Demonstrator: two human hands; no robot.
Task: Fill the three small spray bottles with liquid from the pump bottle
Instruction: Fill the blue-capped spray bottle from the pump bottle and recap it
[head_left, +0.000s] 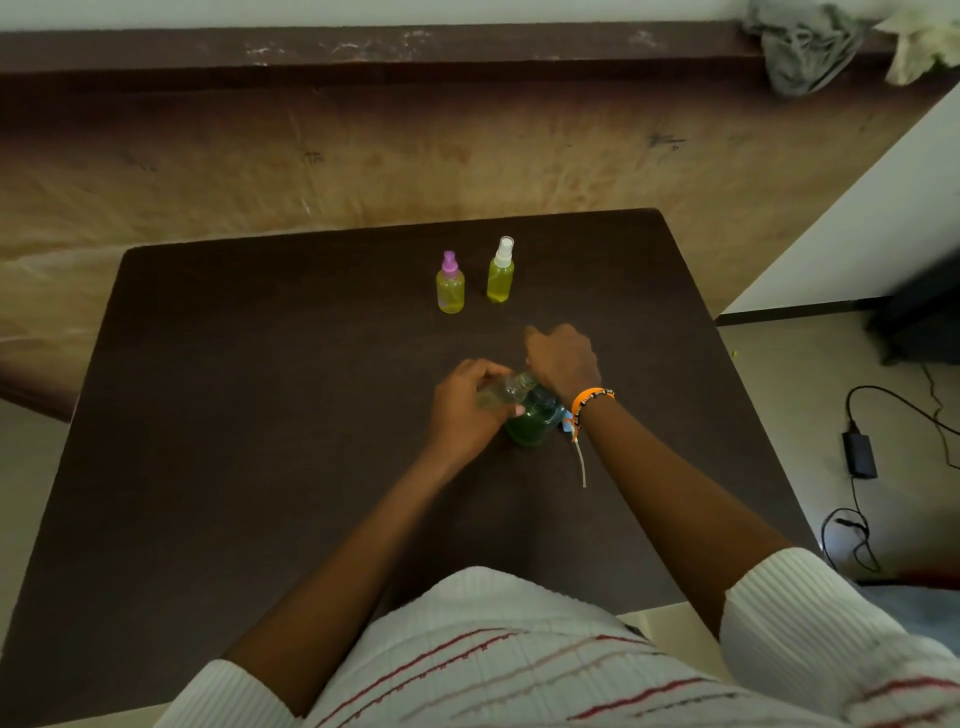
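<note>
A clear small bottle (506, 391), tilted and blurred, is gripped by the curled left hand (467, 410) against the green pump bottle (532, 423) at mid-counter (260, 415), whose top is hidden under the curled right hand (563, 361), its hold unclear, while two capped yellow bottles (450, 289) are stood beyond.

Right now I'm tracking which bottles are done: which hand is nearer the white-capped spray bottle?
Right. The right hand sits over the pump bottle, just below the white-capped spray bottle. The left hand grips a clear small bottle lower and further left.
</note>
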